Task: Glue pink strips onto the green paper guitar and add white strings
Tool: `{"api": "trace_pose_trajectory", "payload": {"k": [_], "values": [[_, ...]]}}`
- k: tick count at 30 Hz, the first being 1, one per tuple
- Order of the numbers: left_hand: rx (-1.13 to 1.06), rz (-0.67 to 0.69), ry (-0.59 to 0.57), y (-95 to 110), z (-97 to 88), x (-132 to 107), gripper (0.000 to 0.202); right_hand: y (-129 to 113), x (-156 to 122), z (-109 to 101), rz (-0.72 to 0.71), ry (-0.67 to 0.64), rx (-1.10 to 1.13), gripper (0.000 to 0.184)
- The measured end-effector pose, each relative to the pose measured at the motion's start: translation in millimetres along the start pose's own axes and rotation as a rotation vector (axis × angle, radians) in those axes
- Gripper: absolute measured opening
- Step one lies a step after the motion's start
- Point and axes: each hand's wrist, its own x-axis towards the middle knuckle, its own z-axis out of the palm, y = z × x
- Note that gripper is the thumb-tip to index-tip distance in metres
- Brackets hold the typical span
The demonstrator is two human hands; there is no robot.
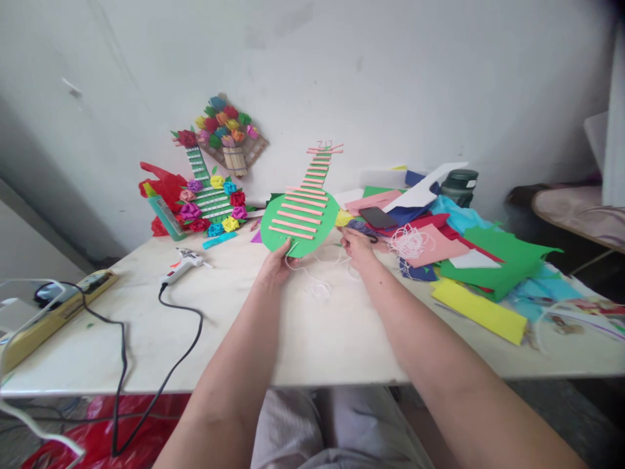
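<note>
My left hand is closed on the lower edge of a green oval card crossed by pink paper strips, and holds it tilted up above the table. A narrow green neck with more pink strips rises from the oval. My right hand is closed in a pinch on a thin white string that runs from the card's lower edge and loops on the table between my hands.
A white glue gun with a black cord lies at the left. Two finished pieces with paper roses lean on the wall. Coloured paper sheets, a phone, tangled white string and a dark jar fill the right side.
</note>
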Motion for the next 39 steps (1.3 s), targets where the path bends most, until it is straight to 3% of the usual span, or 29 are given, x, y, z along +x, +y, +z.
{"api": "trace_pose_trajectory", "payload": {"k": [7,13,18,24,31,35,39], "values": [[-0.063,-0.017,0.053,1.3,1.7,-0.5,0.030,6.3,0.6,3.6,-0.008,-0.045,-0.155,0.012],[-0.121,-0.014,0.034,3.2,5.4,-3.5,0.029,12.8,-1.5,3.6,0.079,-0.328,-0.251,0.009],[-0.207,-0.008,0.023,4.7,6.4,-4.0,0.024,9.6,-8.6,5.3,0.077,-0.443,-0.280,0.021],[-0.247,-0.011,0.024,5.5,6.3,-3.5,0.017,12.2,-9.3,7.1,0.086,-0.454,-0.269,0.017],[-0.261,-0.056,0.039,4.5,8.3,-3.8,0.022,10.7,-13.7,12.0,0.067,-0.494,-0.320,0.027],[-0.266,-0.054,0.041,3.7,7.9,-2.6,0.022,10.1,-17.0,14.9,0.080,-0.511,-0.321,0.022],[-0.256,-0.065,0.027,2.7,8.3,-2.8,0.020,10.6,-17.0,17.5,0.010,-0.472,-0.366,0.026]]}}
